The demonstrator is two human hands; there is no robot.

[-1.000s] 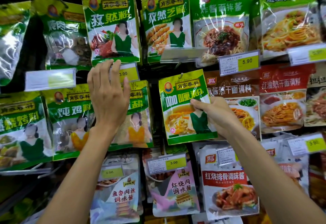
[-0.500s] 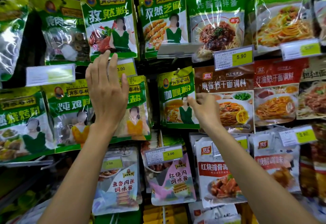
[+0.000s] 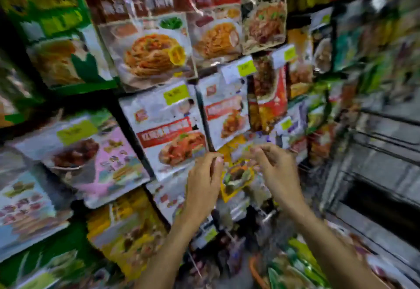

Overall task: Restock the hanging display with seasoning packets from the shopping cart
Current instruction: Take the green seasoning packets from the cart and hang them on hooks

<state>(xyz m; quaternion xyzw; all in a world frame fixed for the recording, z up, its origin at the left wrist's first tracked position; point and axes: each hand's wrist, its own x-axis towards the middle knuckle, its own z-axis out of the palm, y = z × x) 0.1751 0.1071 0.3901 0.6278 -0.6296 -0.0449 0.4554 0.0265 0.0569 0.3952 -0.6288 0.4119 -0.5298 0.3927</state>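
**Both hands at a yellow packet, low on the hanging display**

Two bare forearms rise from the bottom edge of the view. Just right of them, lowest and nearest, lies a heap of green packets (image 3: 300, 263). The blur hides what holds them.

Above the forearms, the left hand (image 3: 203, 181) and the right hand (image 3: 278, 170) stand close together but apart, both with the fingers curled inward. Between them hangs a yellow packet (image 3: 236, 176) printed with a dark dish. The fingertips of each hand are up at its top edge, the left at the left corner and the right at the right. The frame is badly smeared here, so I cannot tell whether either hand pinches the packet or only touches it.

Just behind and up-left of the left hand hangs a white packet with a red band (image 3: 168, 129), with a yellow-green price tag (image 3: 176, 94) over its top. A second white packet (image 3: 225, 111) hangs beside it on the right, directly above the yellow packet. Further left hangs a pink-and-white packet (image 3: 109, 163).

Higher on the display, a noodle packet (image 3: 150, 49) shows a plate of orange noodles, with red-topped packets alongside it on the right.

Farthest off, on the right side, grey metal bars (image 3: 375, 156) run across. They are too blurred to tell what they belong to.
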